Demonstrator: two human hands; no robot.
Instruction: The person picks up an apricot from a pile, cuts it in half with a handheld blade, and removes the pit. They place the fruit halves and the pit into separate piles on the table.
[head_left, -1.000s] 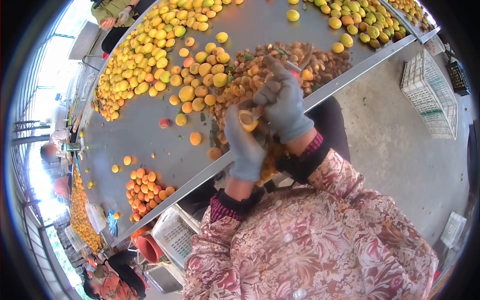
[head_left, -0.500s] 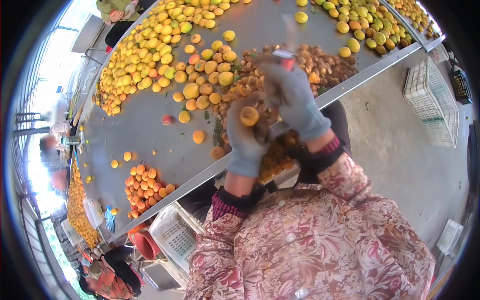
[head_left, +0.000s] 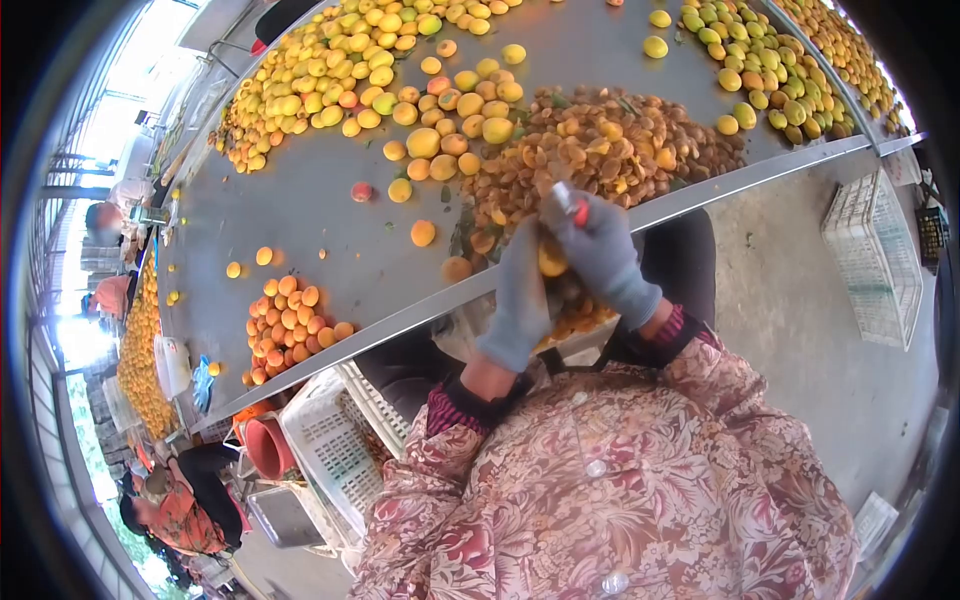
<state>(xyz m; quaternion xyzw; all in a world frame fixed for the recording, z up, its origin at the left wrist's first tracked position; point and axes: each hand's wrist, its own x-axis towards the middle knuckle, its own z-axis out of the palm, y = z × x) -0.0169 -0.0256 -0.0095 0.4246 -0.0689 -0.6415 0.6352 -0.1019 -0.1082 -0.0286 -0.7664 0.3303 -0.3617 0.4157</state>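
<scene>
Grey-blue fabric gloves on 2 hands, close together just over the near rim of the worktop [head_left: 330,230]. Fingers of left hand [head_left: 520,300] closed around 1 yellow apricot [head_left: 551,260], cradled between both gloves. Fingers of right hand [head_left: 600,255] clenched on 1 small tool [head_left: 575,208] with a red patch, sticking up out of the fist; blade hidden. Just behind, 1 broad brown heap [head_left: 610,140] of stones and cut pieces. Further left, 1 tight orange cluster [head_left: 285,320], too many to count; at least 6 single fruits [head_left: 423,233] scattered between. Along the far side, 1 long yellow drift [head_left: 330,70], uncountable. Grey metal worktop, long, slanting across the view, with a raised lip. Below it, 2 white plastic crates: near crate [head_left: 330,440] beside 1 red bucket [head_left: 262,447], far crate [head_left: 875,260] on bare concrete floor [head_left: 790,320]. Railings and bright daylight at the left, 2 other people there: 1 in a patterned top [head_left: 175,505], 1 blurred figure [head_left: 100,215].
</scene>
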